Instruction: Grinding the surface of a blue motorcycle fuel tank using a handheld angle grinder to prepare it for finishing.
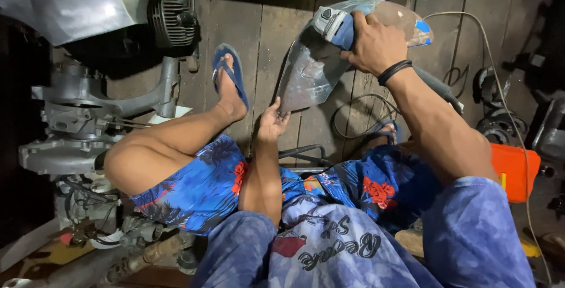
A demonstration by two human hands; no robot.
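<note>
Blue tie-dye sleeves and a printed shirt fill the near edge of the view, above flowered blue shorts, on someone seated low over a dark plank floor [265, 35]. Their right hand [374, 43] is closed around the blue-and-grey body of an angle grinder [333, 24], a black band at the wrist, the tool's head pressed against the upper part of a curved motorcycle body panel [312, 67]. The left hand [272, 124] steadies the panel from below, fingers curled against its lower edge, so the piece stands tilted between the knees and the far boards.

Most of the panel's face looks dull grey and scuffed, as if the finish were already ground off; near the top right corner a patch of blue paint remains, with a reddish-brown area beside it under the tool. My guess is the stripping is well along, with that upper end left to do.

A power cord [353, 108] loops over the floor just beside the panel. The left foot wears a blue flip-flop [231, 73]. To the left stands a partly dismantled motorcycle, its finned engine cylinder [172, 20] and grey crankcase [76, 117] exposed. An orange container [515, 170] sits at the right, near the elbow.
</note>
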